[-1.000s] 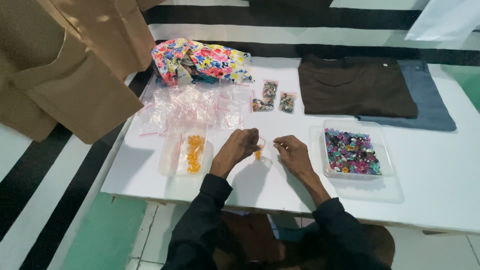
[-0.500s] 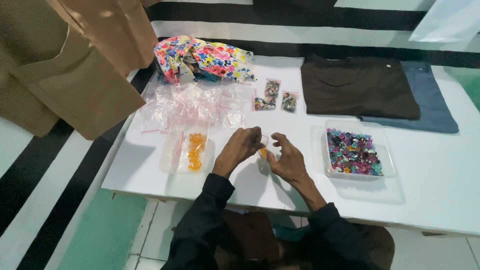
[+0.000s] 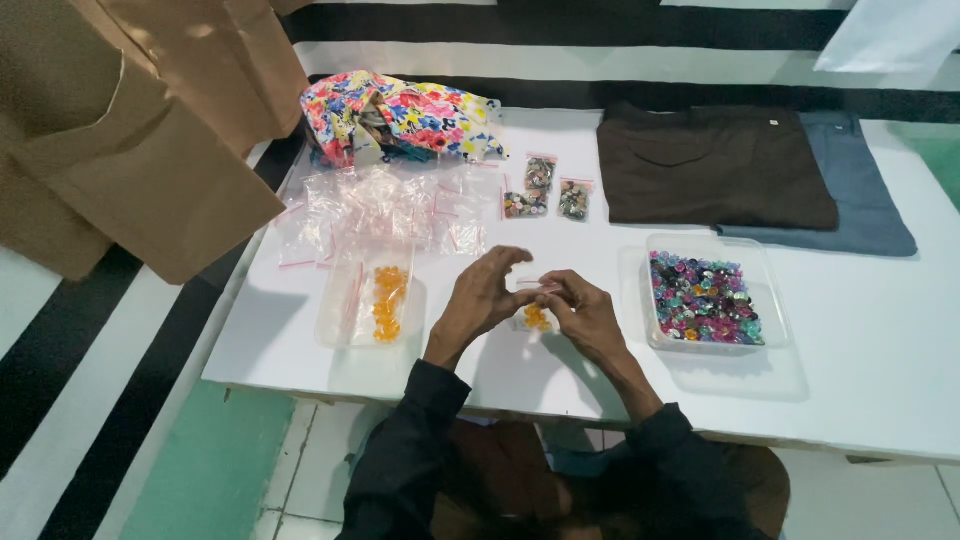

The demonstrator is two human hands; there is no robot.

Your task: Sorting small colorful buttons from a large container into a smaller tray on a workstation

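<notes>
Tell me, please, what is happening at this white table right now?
A person seated at the white table holds a small clear bag with orange bits inside, pinched between the left hand and right hand. Left of the hands sits a clear tray of orange pieces; to the right, a tray of mixed coloured pieces. Empty clear bags, three filled bags, floral cloth and folded shirts lie behind.

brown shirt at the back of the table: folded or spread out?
Folded. The brown shirt lies as a flat, neat rectangle with no sleeves showing, overlapping a folded blue-grey garment on the white table.
</notes>
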